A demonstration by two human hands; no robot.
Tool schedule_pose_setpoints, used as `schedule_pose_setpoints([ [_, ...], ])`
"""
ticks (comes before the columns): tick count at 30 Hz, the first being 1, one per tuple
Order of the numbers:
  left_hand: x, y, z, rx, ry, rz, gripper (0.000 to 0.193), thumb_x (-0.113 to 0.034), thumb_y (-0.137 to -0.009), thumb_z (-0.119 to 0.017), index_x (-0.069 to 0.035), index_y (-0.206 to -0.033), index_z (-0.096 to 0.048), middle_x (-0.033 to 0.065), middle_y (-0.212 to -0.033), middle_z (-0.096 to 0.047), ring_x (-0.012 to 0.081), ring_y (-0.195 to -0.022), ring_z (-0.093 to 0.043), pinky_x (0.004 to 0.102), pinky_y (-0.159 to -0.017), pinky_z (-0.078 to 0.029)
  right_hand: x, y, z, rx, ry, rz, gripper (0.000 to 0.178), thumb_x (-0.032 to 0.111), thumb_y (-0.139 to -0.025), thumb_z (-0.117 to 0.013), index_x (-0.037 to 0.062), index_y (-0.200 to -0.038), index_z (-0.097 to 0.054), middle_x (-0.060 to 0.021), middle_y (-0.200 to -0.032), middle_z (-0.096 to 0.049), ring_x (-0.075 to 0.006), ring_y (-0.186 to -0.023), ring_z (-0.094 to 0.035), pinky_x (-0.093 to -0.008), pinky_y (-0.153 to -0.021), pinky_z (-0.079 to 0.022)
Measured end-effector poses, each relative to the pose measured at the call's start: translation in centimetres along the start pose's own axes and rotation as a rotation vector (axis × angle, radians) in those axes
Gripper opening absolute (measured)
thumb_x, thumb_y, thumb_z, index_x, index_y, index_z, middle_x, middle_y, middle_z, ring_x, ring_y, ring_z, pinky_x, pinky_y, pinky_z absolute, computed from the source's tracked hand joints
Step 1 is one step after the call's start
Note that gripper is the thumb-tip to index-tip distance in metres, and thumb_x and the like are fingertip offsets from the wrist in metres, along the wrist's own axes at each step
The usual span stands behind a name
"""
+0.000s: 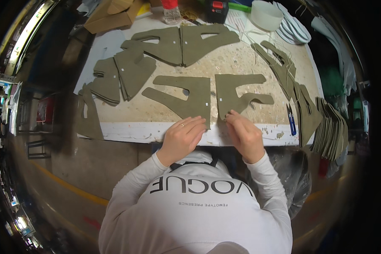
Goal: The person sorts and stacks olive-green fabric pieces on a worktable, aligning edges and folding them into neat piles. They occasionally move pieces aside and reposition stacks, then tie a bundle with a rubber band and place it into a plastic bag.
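Observation:
Two olive-green cut fabric pieces lie side by side in front of me with a narrow gap between them. Each has a cut-out notch and a small white sticker near its inner edge. On the lower edge of the left fabric piece (199, 91) my left hand (183, 137) rests, fingers stretched out flat and a ring on one of them. My right hand (244, 136) pinches the lower corner of the right fabric piece (228, 86). One strip of that piece is curled up at its right end.
Stacks of matching pieces lie at the back (199, 42), the left (108, 80) and the right (302, 103) of the worn table (135, 131). Blue thread snips (291, 120) lie near the right stack. Behind stand a cardboard box (112, 19), a red-capped bottle (171, 12) and a white tape roll (266, 16).

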State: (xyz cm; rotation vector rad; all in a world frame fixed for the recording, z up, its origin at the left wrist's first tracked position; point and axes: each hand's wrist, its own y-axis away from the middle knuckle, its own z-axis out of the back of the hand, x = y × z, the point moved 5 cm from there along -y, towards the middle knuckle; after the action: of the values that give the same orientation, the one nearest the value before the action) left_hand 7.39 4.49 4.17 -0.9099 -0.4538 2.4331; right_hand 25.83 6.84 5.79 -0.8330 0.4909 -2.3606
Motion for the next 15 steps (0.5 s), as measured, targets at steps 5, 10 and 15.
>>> schedule_pose_setpoints([
  [5, -1.4, 2.3, -1.3, -0.027, 0.006, -0.004, 0.015, -0.004, -0.079, -0.073, -0.004, -0.093, -0.072, 0.0083, -0.107, -0.072, 0.0261, -0.106, -0.068, 0.0397, -0.091, -0.053, 1.0, 3.7, -1.4, -0.053, -0.038, -0.11, 0.021, 0.0, -0.079, -0.073, 0.003, -0.098, -0.066, -0.0114, -0.104, -0.071, -0.0304, -0.105, -0.069, -0.0384, -0.086, -0.057],
  [10, -1.8, 2.7, -1.9, -0.021, -0.001, -0.019, 0.017, -0.005, -0.076, -0.075, -0.005, -0.093, -0.073, 0.0072, -0.109, -0.071, 0.0251, -0.106, -0.067, 0.0384, -0.089, -0.052, 1.8, 5.6, -2.1, -0.08, -0.047, -0.146, 0.024, -0.001, -0.078, -0.073, 0.0028, -0.101, -0.068, -0.0121, -0.109, -0.071, -0.0303, -0.108, -0.068, -0.0458, -0.095, -0.052],
  [15, -1.1, 1.1, -1.2, 0.076, 0.103, -0.011, 0.032, -0.015, -0.079, -0.075, -0.006, -0.109, -0.069, 0.0099, -0.125, -0.065, 0.0301, -0.12, -0.059, 0.0421, -0.099, -0.046, 1.6, 5.1, -0.6, -0.071, -0.079, -0.16, 0.017, 0.005, -0.079, -0.073, 0.0038, -0.096, -0.07, -0.0122, -0.108, -0.071, -0.0289, -0.1, -0.07, -0.0389, -0.087, -0.056],
])
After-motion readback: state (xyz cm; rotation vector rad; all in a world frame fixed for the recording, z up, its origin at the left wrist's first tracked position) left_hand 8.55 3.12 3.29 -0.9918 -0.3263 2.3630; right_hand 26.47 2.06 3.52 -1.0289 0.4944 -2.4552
